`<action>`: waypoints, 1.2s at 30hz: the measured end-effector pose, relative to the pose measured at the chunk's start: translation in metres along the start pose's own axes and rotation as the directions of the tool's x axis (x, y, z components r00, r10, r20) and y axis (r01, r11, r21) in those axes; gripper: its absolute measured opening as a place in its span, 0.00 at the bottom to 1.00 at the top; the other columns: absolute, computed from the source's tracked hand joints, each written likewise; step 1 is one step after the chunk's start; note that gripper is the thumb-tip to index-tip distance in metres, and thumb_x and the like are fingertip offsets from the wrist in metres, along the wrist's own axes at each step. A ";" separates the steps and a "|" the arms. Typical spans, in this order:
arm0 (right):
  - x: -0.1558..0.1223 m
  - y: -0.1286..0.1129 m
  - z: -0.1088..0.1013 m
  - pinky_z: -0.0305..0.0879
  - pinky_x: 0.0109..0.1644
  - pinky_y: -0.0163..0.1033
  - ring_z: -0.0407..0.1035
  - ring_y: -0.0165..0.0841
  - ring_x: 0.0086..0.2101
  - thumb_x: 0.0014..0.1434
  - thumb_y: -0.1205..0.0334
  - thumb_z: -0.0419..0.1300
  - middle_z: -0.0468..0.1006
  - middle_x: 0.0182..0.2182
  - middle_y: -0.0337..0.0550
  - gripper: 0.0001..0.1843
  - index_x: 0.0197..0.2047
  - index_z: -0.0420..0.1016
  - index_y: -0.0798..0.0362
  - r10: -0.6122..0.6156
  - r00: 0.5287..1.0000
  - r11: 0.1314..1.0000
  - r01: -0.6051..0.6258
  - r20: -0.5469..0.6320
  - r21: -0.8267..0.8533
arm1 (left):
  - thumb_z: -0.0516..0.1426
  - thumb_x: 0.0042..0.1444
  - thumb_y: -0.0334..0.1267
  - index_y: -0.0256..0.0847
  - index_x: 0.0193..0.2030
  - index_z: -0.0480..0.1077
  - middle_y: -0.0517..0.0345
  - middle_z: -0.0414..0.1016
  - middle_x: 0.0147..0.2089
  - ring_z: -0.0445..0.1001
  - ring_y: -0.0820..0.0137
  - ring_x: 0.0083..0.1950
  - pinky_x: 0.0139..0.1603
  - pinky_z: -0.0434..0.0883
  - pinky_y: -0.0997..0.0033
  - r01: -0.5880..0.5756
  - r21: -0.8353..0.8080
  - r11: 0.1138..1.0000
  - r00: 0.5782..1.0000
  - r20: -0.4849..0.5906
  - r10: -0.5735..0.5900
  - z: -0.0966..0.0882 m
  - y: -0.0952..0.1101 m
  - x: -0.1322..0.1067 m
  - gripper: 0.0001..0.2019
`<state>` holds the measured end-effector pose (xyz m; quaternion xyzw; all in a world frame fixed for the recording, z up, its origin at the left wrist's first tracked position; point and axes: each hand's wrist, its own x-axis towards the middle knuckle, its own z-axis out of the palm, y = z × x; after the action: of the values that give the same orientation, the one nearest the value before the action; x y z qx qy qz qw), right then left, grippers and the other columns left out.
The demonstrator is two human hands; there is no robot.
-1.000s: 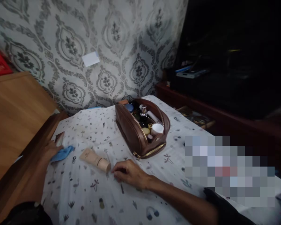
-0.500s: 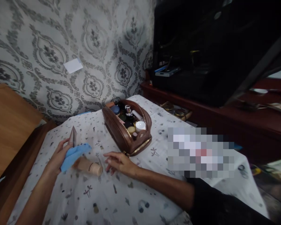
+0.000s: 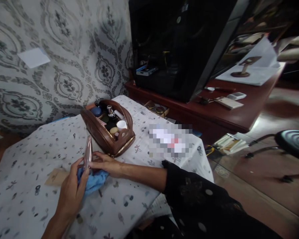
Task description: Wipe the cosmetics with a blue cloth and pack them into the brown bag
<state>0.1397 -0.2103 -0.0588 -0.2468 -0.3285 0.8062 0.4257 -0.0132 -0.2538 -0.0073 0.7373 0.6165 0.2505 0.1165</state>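
Note:
My left hand (image 3: 71, 187) grips a slim, shiny pinkish item (image 3: 88, 151), seen almost edge-on and held upright; its exact kind does not show. From the other side, my right hand (image 3: 108, 165) closes its fingers on the same item's lower part. A crumpled blue cloth (image 3: 96, 182) hangs under both hands, partly hidden by them. Left of my left hand lies a beige tube (image 3: 56, 177), partly covered by that hand. Just beyond my right hand stands an open brown cosmetic bag (image 3: 99, 132), holding a white jar (image 3: 121, 125), a blue round-topped item (image 3: 96, 111) and other small cosmetics.
A white patterned cloth (image 3: 139, 179) covers the table. A blurred-out patch (image 3: 170, 141) lies right of the bag. Behind stands a large black screen (image 3: 169, 49) on a dark red cabinet (image 3: 254, 113). A round-seated stool (image 3: 294, 144) is on the floor at right.
My right hand has come over to the pinkish item and closed on it. The blue cloth now hangs beneath both hands. The view has turned right.

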 end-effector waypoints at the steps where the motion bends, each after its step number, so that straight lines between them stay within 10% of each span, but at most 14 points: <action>1: -0.002 0.000 0.000 0.65 0.36 0.30 0.69 0.26 0.30 0.43 0.53 0.77 0.76 0.28 0.28 0.28 0.45 0.72 0.47 -0.008 1.000 1.000 0.008 0.024 0.001 | 0.45 0.61 0.60 0.45 0.59 0.64 0.50 0.80 0.52 0.79 0.55 0.50 0.44 0.76 0.61 -0.017 0.036 0.999 1.000 0.005 0.017 0.000 -0.002 -0.003 0.28; 7: -0.004 0.000 0.001 0.67 0.37 0.31 0.71 0.27 0.31 0.37 0.53 0.79 0.76 0.30 0.31 0.32 0.43 0.72 0.51 -0.035 0.997 0.999 0.033 0.070 0.032 | 0.45 0.61 0.56 0.47 0.56 0.69 0.49 0.82 0.48 0.81 0.53 0.42 0.36 0.74 0.61 -0.091 0.300 0.950 0.996 0.043 0.082 -0.002 -0.030 -0.021 0.25; 12: -0.006 -0.004 0.002 0.72 0.36 0.37 0.71 0.29 0.30 0.51 0.48 0.72 0.75 0.31 0.34 0.23 0.43 0.70 0.50 0.024 0.999 1.000 -0.025 0.030 0.013 | 0.45 0.59 0.52 0.48 0.41 0.75 0.53 0.83 0.46 0.80 0.56 0.39 0.34 0.70 0.65 0.009 0.447 0.895 0.998 0.058 -0.039 -0.033 -0.073 -0.026 0.20; 19: -0.009 -0.020 -0.001 0.61 0.23 0.31 0.59 0.25 0.21 0.67 0.46 0.54 0.68 0.23 0.34 0.19 0.33 0.66 0.53 0.189 0.980 0.948 -0.199 -0.064 -0.248 | 0.45 0.64 0.51 0.41 0.39 0.73 0.57 0.77 0.32 0.74 0.66 0.36 0.37 0.69 0.72 0.166 0.058 0.984 0.951 -0.272 -0.145 -0.062 -0.058 -0.016 0.21; 22: -0.013 -0.025 0.000 0.58 0.26 0.32 0.62 0.27 0.24 0.58 0.46 0.65 0.68 0.23 0.33 0.20 0.44 0.73 0.54 0.067 0.996 0.784 -0.089 -0.059 -0.614 | 0.44 0.65 0.51 0.40 0.42 0.71 0.56 0.77 0.38 0.73 0.66 0.42 0.43 0.71 0.71 0.165 -0.130 0.978 0.927 -0.318 -0.198 -0.047 -0.032 -0.006 0.20; 24: -0.017 -0.026 0.003 0.59 0.31 0.34 0.65 0.29 0.26 0.53 0.50 0.69 0.69 0.25 0.32 0.32 0.57 0.70 0.53 -0.071 0.997 0.516 0.035 -0.002 -0.856 | 0.44 0.66 0.50 0.40 0.45 0.70 0.54 0.77 0.43 0.73 0.64 0.47 0.49 0.71 0.69 0.154 -0.221 0.963 0.944 -0.256 -0.209 -0.034 -0.020 -0.005 0.19; 28: -0.023 -0.023 0.007 0.61 0.35 0.37 0.66 0.31 0.29 0.52 0.53 0.69 0.71 0.29 0.35 0.47 0.70 0.55 0.55 -0.145 0.986 0.190 0.106 0.079 -0.976 | 0.50 0.64 0.43 0.41 0.58 0.65 0.44 0.71 0.57 0.70 0.58 0.58 0.60 0.69 0.60 -0.077 -0.251 0.965 0.997 -0.032 0.071 -0.008 -0.016 -0.016 0.18; 36: -0.033 -0.006 0.000 0.69 0.43 0.44 0.73 0.39 0.37 0.48 0.57 0.69 0.76 0.38 0.43 0.53 0.72 0.48 0.55 -0.253 0.958 0.180 0.187 0.139 -0.966 | 0.47 0.65 0.28 0.39 0.63 0.65 0.43 0.72 0.55 0.68 0.58 0.58 0.61 0.70 0.50 -0.588 0.052 0.807 0.809 0.032 0.587 0.004 -0.039 -0.021 0.21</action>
<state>0.1598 -0.2364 -0.0505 -0.4292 -0.7795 0.3463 0.2969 -0.0464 -0.2650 -0.0342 0.8968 0.3645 0.2503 0.0157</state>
